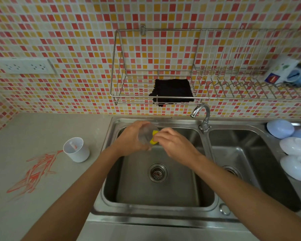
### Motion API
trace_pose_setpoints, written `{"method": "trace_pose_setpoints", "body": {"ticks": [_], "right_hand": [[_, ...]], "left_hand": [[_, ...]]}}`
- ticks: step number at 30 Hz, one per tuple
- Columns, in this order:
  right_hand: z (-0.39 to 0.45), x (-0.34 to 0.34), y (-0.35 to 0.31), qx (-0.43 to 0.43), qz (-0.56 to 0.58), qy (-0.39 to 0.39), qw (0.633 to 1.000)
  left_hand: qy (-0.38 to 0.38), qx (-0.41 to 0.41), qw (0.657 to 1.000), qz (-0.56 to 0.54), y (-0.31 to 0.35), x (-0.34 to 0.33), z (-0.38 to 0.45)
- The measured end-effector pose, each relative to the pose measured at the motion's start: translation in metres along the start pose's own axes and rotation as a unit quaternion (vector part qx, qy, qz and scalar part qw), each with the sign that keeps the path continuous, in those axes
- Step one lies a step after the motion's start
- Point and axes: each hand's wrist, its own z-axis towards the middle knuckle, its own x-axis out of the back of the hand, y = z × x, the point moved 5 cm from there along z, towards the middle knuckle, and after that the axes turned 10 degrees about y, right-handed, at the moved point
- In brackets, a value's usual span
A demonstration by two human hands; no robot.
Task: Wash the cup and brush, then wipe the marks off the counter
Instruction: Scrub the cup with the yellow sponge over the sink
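Cup-washing step: our left hand [131, 137] grips the clear cup [146, 136] over the sink [163, 188]; our right hand [172, 141] pinches the yellow sponge [153, 139] at its rim. Next, we likely rinse under the faucet [201, 113].

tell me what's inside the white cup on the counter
The white cup holds a small white stick-like item with an orange-red tip, probably the brush. The cup wall hides its lower end.
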Motion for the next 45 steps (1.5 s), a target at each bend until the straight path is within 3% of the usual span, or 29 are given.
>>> {"method": "trace_pose_setpoints", "body": {"ticks": [4,8,12,14,18,21,23,25,28,30,33,36,42,45], "right_hand": [[0.009,0.004,-0.002,-0.008,-0.021,0.051,0.998],[0.014,0.004,-0.011,-0.02,-0.007,0.061,0.998],[0.02,0.0,-0.019,-0.159,0.138,0.052,0.976],[0.026,-0.006,-0.02,-0.18,0.164,0.032,0.969],[0.041,-0.016,-0.026,-0.024,-0.01,-0.032,0.999],[0.052,-0.017,-0.03,-0.011,-0.08,-0.027,0.996],[0.054,-0.022,-0.04,-0.051,-0.068,0.008,0.996],[0.053,-0.028,-0.054,-0.14,0.015,0.04,0.989],[0.053,-0.038,-0.071,-0.292,0.157,0.05,0.942],[0.059,-0.038,-0.078,-0.276,0.146,0.043,0.949],[0.071,-0.033,-0.084,-0.176,0.035,0.048,0.983],[0.073,-0.032,-0.096,-0.151,-0.06,0.089,0.983],[0.058,-0.039,-0.107,-0.34,0.111,0.069,0.931],[0.052,-0.037,-0.102,-0.416,0.156,0.098,0.891]], "left_hand": [[0.004,0.036,0.999,-0.026,0.0,-0.001,0.003],[0.052,0.045,0.997,0.019,-0.009,0.001,-0.001],[0.085,-0.004,0.994,0.068,-0.018,0.008,0.0],[0.076,-0.033,0.993,0.08,-0.019,0.012,0.0],[0.039,-0.084,0.991,0.094,-0.023,0.018,-0.001],[0.034,-0.093,0.993,0.067,-0.028,0.027,-0.002],[0.029,-0.094,0.994,0.046,-0.034,0.036,-0.003],[0.024,-0.094,0.995,0.04,-0.042,0.044,-0.006],[0.016,-0.087,0.995,0.05,-0.057,0.055,-0.015],[0.018,-0.094,0.994,0.047,-0.062,0.06,-0.022],[0.023,-0.098,0.995,0.026,-0.06,0.068,-0.025],[0.036,-0.105,0.994,0.001,-0.06,0.076,-0.022],[0.03,-0.081,0.996,0.024,-0.081,0.068,-0.034],[0.032,-0.058,0.998,0.023,-0.087,0.062,-0.041]]}}
